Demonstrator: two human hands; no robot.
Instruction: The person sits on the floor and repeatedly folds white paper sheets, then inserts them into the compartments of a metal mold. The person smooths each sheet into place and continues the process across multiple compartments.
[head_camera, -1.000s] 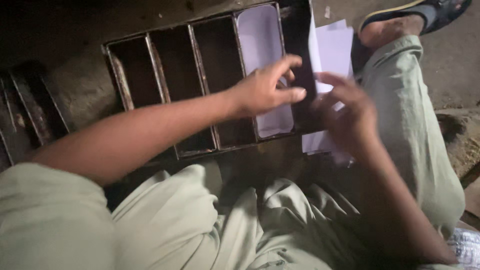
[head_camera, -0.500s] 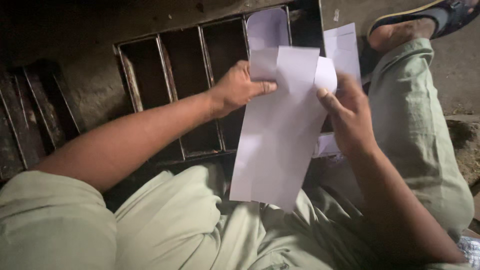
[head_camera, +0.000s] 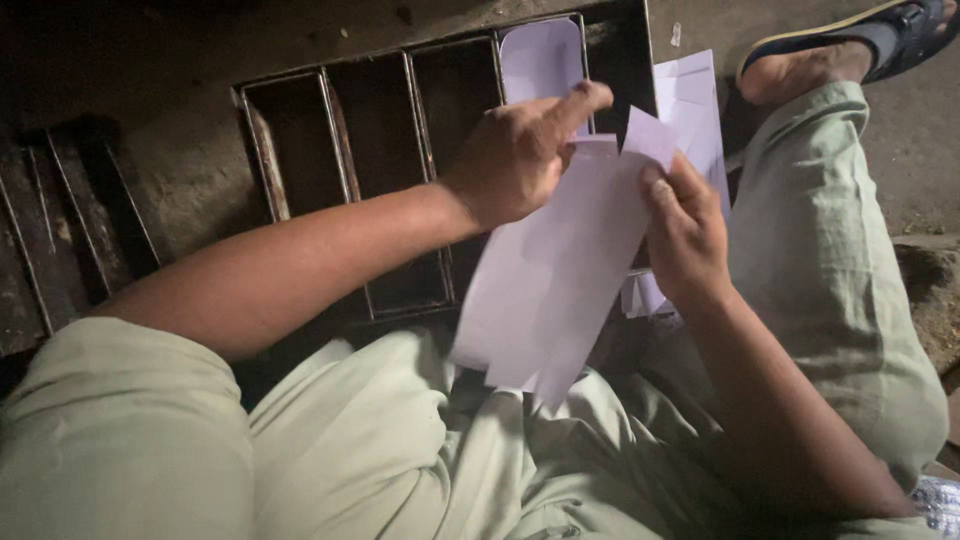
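- Both hands have a grip on one white paper sheet (head_camera: 560, 270): the left hand (head_camera: 515, 160) pinches its top edge, the right hand (head_camera: 685, 235) clasps its upper right side.
- That sheet hangs tilted over the lap, just in front of the dark metal tray (head_camera: 300, 150) of long compartments.
- One compartment of the tray holds a white paper liner (head_camera: 540, 60).
- More white sheets (head_camera: 690, 95) lie right of the tray.

The metal tray (head_camera: 300, 150) is partly covered by the left hand (head_camera: 520, 160) and the paper sheet (head_camera: 560, 280). The sandalled foot (head_camera: 850, 50) is cut off by the top edge.
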